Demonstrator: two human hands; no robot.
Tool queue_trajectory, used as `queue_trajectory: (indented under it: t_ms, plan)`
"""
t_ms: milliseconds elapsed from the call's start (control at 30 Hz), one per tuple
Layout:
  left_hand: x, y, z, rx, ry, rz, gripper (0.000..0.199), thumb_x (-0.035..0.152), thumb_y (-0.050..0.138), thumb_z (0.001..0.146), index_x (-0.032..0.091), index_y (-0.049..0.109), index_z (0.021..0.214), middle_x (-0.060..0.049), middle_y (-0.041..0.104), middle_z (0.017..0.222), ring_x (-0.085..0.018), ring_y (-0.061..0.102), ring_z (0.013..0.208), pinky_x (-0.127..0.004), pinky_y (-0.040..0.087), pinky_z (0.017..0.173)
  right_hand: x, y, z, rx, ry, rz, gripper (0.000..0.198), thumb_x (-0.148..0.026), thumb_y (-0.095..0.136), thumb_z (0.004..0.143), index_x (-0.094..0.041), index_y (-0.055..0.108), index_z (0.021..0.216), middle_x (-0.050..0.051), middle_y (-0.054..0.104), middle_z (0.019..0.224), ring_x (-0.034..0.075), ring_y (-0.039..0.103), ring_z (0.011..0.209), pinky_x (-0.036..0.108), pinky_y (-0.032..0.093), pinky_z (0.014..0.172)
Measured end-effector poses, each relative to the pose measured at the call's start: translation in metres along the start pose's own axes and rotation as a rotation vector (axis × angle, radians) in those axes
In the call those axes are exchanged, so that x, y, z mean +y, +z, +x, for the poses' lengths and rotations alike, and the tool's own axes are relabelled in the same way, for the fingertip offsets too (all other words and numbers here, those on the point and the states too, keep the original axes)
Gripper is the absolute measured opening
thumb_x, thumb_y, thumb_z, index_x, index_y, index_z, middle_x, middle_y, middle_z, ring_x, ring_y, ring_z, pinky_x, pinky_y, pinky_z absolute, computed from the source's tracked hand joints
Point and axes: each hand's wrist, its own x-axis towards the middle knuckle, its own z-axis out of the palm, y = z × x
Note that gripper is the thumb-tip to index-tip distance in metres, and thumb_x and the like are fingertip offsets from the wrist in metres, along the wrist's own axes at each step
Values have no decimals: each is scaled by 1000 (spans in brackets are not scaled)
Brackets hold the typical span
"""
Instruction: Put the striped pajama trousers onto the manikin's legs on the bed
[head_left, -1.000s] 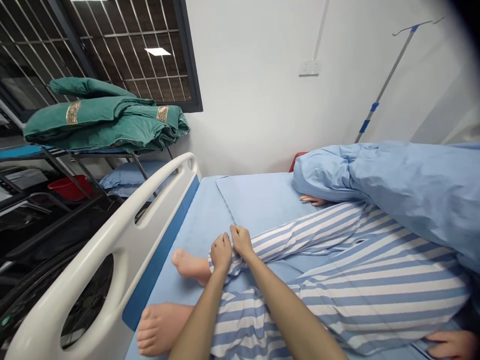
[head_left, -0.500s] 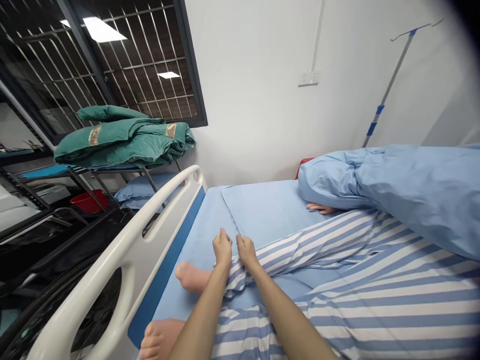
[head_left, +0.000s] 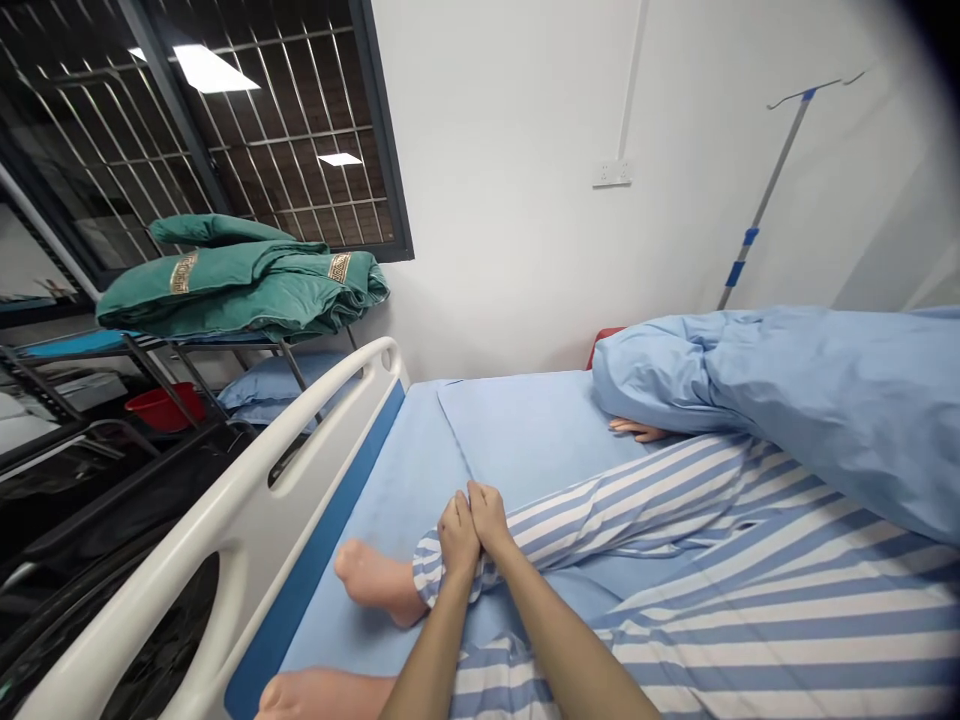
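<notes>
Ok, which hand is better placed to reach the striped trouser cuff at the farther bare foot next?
Probably the left hand: it is nearer the striped trouser cuff and farther bare foot. The right hand is beside it, farther up the leg.

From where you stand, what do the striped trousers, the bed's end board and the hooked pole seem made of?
Striped trousers: cloth, perhaps cotton, matt, with soft creases. End board: probably moulded plastic, smooth, with a slight sheen on rounded edges. Hooked pole: likely metal, grey, with blue fittings, possibly plastic.
</notes>
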Motion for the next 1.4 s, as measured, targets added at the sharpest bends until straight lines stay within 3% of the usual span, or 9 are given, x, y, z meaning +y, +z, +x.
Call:
queue_trajectory:
  t_ms: [133,300,533,800,967,1133,1267,1400]
  plan:
    - [1,1,-2,-24,22,-5,45,47,20,83,19,53,67,-6,59,68,-17,49,66,-27,32,62,-11,-8,12,-38,-17,-42,38,-36,31,79,-18,34,46,-4,31,43,9,30,45,22,21,45]
    - [4,-1,-6,0,59,13,46,46,19,83,19,48,58,-2,51,56,-14,42,56,-26,29,57,-28,-36,31,-97,-133,-159,38,-35,31,79,-17,33,45,-5,27,43,7,27,44,22,18,45]
    - [8,1,-6,12,83,4,42,43,23,83,19,46,57,-1,49,56,-13,40,56,-26,28,58,0,-71,15,-83,-205,-382,40,-34,31,82,-16,36,46,-4,32,44,8,27,45,24,17,48]
    - [5,4,-6,12,43,-42,37,43,28,80,20,40,54,3,43,50,-12,38,52,-25,29,54,11,-75,19,22,-149,-238,43,-38,28,83,-17,34,46,-5,29,44,8,30,45,22,19,47]
    - [37,8,1,2,-66,-226,29,38,31,77,20,40,57,5,37,43,-10,36,44,-23,30,46,11,-77,21,38,-137,-169,42,-39,30,82,-17,32,46,-5,27,44,8,28,45,23,18,47]
    - [76,31,5,-43,-19,-369,28,38,30,77,21,38,57,6,33,42,-9,33,40,-22,29,43,10,-79,21,41,-128,-65,41,-39,28,81,-18,33,46,-5,29,45,8,29,46,22,20,46]
    - [59,52,-5,-24,-9,-181,29,35,29,78,21,39,54,3,41,46,-11,40,49,-23,32,52,12,-80,21,65,-129,-21,40,-39,28,81,-18,34,48,-4,31,46,9,30,48,22,22,47]
    - [38,58,-13,-42,44,10,32,36,27,80,21,43,56,0,50,55,-12,43,56,-24,31,57,12,-80,20,60,-102,4,39,-39,29,81,-18,33,48,-5,31,45,9,30,47,22,24,47]
